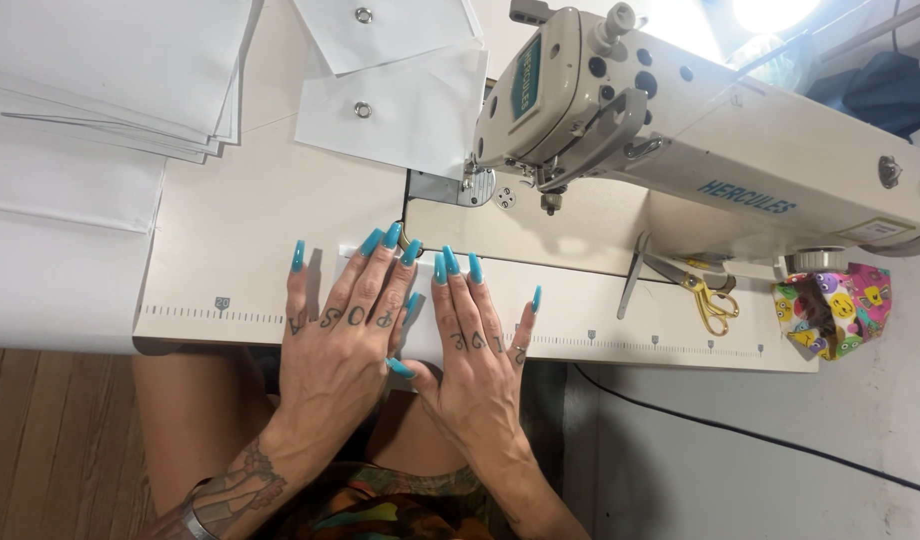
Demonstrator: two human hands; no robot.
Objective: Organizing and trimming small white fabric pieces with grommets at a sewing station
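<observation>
My left hand (342,330) and my right hand (477,345) lie flat, side by side, on a small white piece of fabric (420,335) at the near edge of the sewing table (240,220). Fingers of both hands are spread and pressed down on the fabric; most of the piece is hidden under them. Both hands have long turquoise nails. The cream sewing machine (680,120) stands beyond them, its needle and presser foot (480,185) a short way past my fingertips.
White fabric pieces with metal eyelets (390,100) lie behind the needle. A stack of white fabric sheets (110,70) sits at the far left. Gold-handled scissors (705,295) rest right of my hands, with a colourful patterned cloth (835,305) at the table's right end. A black cable (760,435) runs below.
</observation>
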